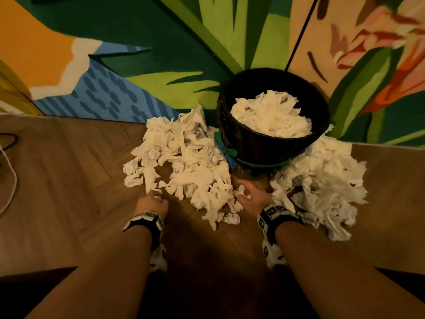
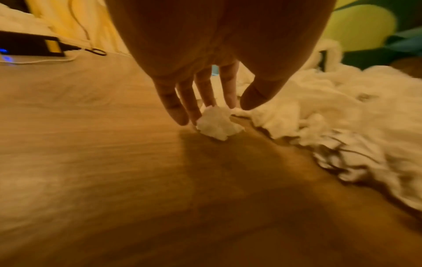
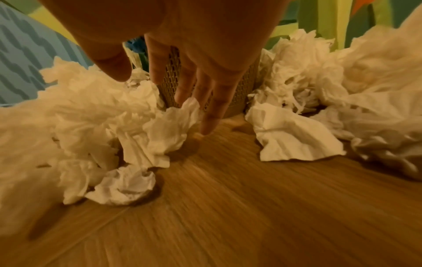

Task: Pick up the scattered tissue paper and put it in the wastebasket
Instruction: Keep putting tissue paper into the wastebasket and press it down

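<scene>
Tissue paper is lying in two crumpled heaps on the wooden floor (image 1: 69,180), one (image 1: 184,166) left of the wastebasket (image 1: 271,146) and one (image 1: 322,180) to its right. Nearest, the left hand (image 2: 205,75) is reaching down with fingers (image 2: 173,104) straight and spread, touching a small wad (image 2: 217,124) at the left heap's near edge. The right hand (image 3: 182,54) is lowering straight, spread fingers (image 3: 214,112) between the heaps, brushing one crumpled sheet (image 3: 166,133). Farther back, the wastebasket is standing against the painted wall (image 1: 138,31), more tissue (image 1: 271,116) sitting inside it.
</scene>
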Motion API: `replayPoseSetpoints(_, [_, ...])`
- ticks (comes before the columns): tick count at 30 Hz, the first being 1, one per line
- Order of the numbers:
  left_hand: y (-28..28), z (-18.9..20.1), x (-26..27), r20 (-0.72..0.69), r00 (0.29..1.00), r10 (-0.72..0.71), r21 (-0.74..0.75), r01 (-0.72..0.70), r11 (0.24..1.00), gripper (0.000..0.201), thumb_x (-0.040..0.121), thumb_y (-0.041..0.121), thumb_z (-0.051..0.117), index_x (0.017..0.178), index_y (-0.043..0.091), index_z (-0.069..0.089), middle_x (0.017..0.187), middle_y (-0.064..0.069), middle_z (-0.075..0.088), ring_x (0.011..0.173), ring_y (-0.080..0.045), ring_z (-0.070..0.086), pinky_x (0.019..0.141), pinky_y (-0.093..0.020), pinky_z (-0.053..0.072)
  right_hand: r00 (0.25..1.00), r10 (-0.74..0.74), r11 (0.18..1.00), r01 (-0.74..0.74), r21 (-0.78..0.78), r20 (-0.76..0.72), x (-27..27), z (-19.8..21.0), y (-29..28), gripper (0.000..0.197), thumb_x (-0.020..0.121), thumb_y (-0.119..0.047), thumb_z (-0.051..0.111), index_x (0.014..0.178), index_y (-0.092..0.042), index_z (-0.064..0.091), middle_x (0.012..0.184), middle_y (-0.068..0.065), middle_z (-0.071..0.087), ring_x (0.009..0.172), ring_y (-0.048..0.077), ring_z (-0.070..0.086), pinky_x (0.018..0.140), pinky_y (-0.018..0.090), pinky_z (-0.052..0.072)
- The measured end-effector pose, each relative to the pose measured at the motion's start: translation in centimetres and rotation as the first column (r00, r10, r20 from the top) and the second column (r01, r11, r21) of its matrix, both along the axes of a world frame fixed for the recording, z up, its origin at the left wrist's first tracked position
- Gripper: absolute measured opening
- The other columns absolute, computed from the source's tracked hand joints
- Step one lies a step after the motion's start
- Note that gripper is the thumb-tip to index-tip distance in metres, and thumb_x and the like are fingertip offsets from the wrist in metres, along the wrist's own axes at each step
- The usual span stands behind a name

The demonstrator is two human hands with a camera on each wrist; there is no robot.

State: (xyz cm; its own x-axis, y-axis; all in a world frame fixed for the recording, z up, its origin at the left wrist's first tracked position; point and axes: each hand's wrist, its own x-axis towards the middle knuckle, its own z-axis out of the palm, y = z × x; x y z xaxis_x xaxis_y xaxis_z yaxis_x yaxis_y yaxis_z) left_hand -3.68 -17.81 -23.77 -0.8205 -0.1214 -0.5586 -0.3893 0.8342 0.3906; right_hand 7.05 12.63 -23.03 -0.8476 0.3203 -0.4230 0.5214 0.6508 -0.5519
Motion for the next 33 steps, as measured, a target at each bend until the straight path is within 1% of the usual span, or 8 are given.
replayPoseSetpoints(4, [3.1,1.7,1.6,-0.169,0.979,-0.113,-0.219,0.074,0.973,0.043,0.088,0.046,0.056,0.128,0.031,0.055,0.146,-0.009,0.037,0.133,-0.036,0.035,0.107,-0.057,0.032,1.0,0.0,0.999,-0.001,0.036,0.024,1.3,-0.2,0.0,0.047,0.092,-0.038,0.053,0.138,-0.041,0.042,0.146,0.005,0.042,0.12,0.027,0.054,0.104,0.04,0.045])
replayPoseSetpoints(7, [5.0,2.5,2.6,-0.309,0.94,-0.145,-0.023,0.145,0.989,0.032,0.091,0.05,0.051,0.114,0.029,0.056,0.114,-0.006,0.063,0.104,-0.027,0.059,0.092,-0.047,0.05,1.0,-0.002,0.998,0.002,0.055,0.003,1.6,0.3,0.0,0.041,0.093,-0.031,0.052,0.133,-0.034,0.047,0.139,0.004,0.046,0.107,0.023,0.057,0.097,0.037,0.048])
replayPoseSetpoints(9, [6.5,2.6,3.7,-0.246,0.934,-0.26,0.052,0.281,0.958,0.033,0.091,0.057,0.047,0.104,0.027,0.055,0.086,0.003,0.063,0.077,-0.018,0.06,0.074,-0.035,0.054,0.999,-0.007,0.998,0.009,0.069,-0.038,1.7,0.7,-0.2,0.038,0.091,-0.028,0.053,0.129,-0.031,0.05,0.134,0.003,0.049,0.107,0.024,0.057,0.096,0.039,0.049])
replayPoseSetpoints(16, [9.4,1.5,6.4,0.008,0.9,-0.437,-0.038,0.437,0.899,0.045,0.084,0.075,0.048,0.087,0.031,0.052,0.086,0.004,0.057,0.082,-0.019,0.058,0.07,-0.031,0.047,0.989,0.131,0.983,-0.122,0.134,-0.062,0.3,2.1,-2.0,0.059,0.085,-0.049,0.06,0.14,-0.042,0.041,0.138,0.003,0.041,0.132,0.026,0.037,0.108,0.043,0.039])
replayPoseSetpoints(22, [9.1,0.7,5.6,-0.388,0.865,-0.319,0.169,0.407,0.898,0.027,0.095,0.041,0.054,0.102,0.015,0.06,0.121,0.0,0.048,0.096,-0.02,0.056,0.088,-0.035,0.05,0.989,0.137,0.984,-0.128,0.124,-0.063,-0.8,1.3,-3.8,0.023,0.093,-0.039,0.06,0.112,-0.027,0.065,0.111,-0.003,0.049,0.105,0.017,0.054,0.088,0.027,0.043])
replayPoseSetpoints(26, [8.5,1.2,4.1,-0.482,0.871,0.099,0.386,0.11,0.916,0.017,0.085,0.022,0.06,0.071,0.026,0.052,0.084,0.003,0.052,0.071,-0.021,0.054,0.066,-0.032,0.048,0.993,-0.095,0.995,0.092,-0.043,-0.067,-0.9,1.8,-3.0,0.019,0.099,-0.033,0.049,0.108,-0.023,0.063,0.11,0.001,0.062,0.092,0.017,0.058,0.079,0.029,0.043])
replayPoseSetpoints(30, [8.4,2.0,2.7,-0.376,0.819,0.432,0.538,-0.187,0.822,0.02,0.086,0.011,0.045,0.075,0.028,0.045,0.067,-0.004,0.056,0.058,-0.024,0.056,0.053,-0.036,0.049,0.806,-0.588,0.723,0.561,-0.404,0.068,-1.1,3.1,-1.4,0.036,0.099,-0.032,0.048,0.12,-0.005,0.061,0.106,0.019,0.066,0.088,0.03,0.064,0.081,0.041,0.053])
replayPoseSetpoints(33, [8.1,2.0,2.4,-0.326,0.821,0.468,0.578,-0.219,0.786,0.016,0.085,0.024,0.048,0.075,0.035,0.055,0.063,0.002,0.054,0.054,-0.018,0.049,0.052,-0.026,0.039,0.673,-0.72,0.415,0.613,-0.672,0.169,-1.1,3.8,-0.2,0.036,0.099,-0.022,0.052,0.126,0.002,0.048,0.088,0.011,0.071,0.083,0.027,0.069,0.066,0.039,0.055])
